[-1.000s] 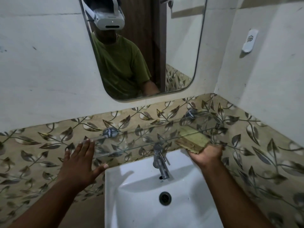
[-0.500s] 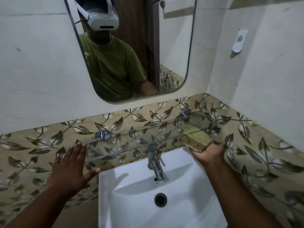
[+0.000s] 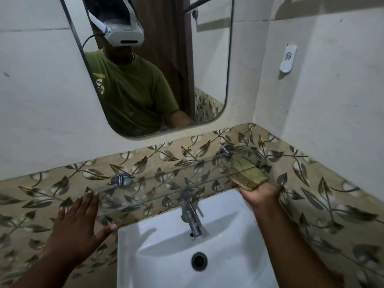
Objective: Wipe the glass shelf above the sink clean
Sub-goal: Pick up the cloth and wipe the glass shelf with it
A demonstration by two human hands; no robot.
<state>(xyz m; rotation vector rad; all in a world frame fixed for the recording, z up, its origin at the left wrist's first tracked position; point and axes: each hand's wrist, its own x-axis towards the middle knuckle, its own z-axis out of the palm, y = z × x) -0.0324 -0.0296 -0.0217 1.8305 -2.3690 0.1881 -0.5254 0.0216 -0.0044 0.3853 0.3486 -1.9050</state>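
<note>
1. Holding a worn yellow-green sponge [image 3: 248, 177] in our right hand [image 3: 262, 194], fingers hidden beneath it, at the clear glass shelf [image 3: 166, 183] right end above the white ceramic sink [image 3: 218, 246].
2. Our left hand [image 3: 80, 222] lies flat, fingers spread, at the shelf's left end; contact unclear.
3. Shelf edges are hard to trace against leaf-patterned tiles [image 3: 311, 194].

The mirror [image 3: 203, 65] was cut off by the top edge. Both forearms ran out past the bottom edge. The right hand's [image 3: 262, 196] fingers were hidden under the sponge [image 3: 248, 176].
</note>
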